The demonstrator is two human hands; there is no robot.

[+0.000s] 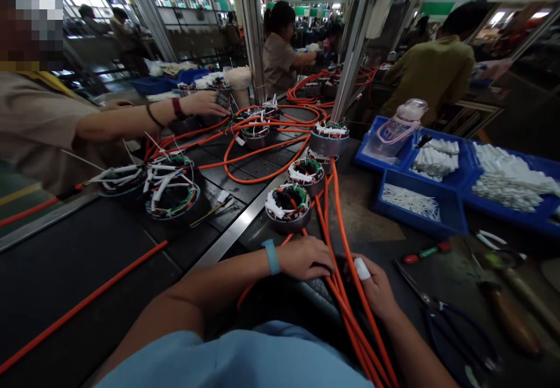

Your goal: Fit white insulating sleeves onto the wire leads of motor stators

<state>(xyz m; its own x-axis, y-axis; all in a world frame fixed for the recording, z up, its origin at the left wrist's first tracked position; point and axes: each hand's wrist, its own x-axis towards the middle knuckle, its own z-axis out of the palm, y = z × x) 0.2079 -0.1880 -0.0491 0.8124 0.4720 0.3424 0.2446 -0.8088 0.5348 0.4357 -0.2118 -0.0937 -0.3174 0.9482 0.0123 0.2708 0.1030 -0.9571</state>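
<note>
Blue shirt foremost, a person works on the near side of the closest motor ring, at a dark worktop stretching to either side of it. Beyond the ring and to its left, a co-worker in a light brown top extends an arm over the worktop; far off to its right, another in an olive top faces away. Orange cables loop behind the ring, pass its right side and run down toward the wearer, between both hands. Right of the ring, a blue tray carries white sleeves and a clear bottle, with a blue box of thin white strips at its near edge. More motor rings trailing white leads sit to the ring's left. The left hand, just on the ring's near side, has its fingers curled over against the cables; how tightly cannot be told. The right hand, nearer the wearer and to the ring's right, lays a thumb beside the outermost cable, its other fingers hidden. Farther right of the ring lie blue-handled pliers and a red-and-green screwdriver. Smallest are a teal wristband below the ring and a white thumb cover to its lower right.
</note>
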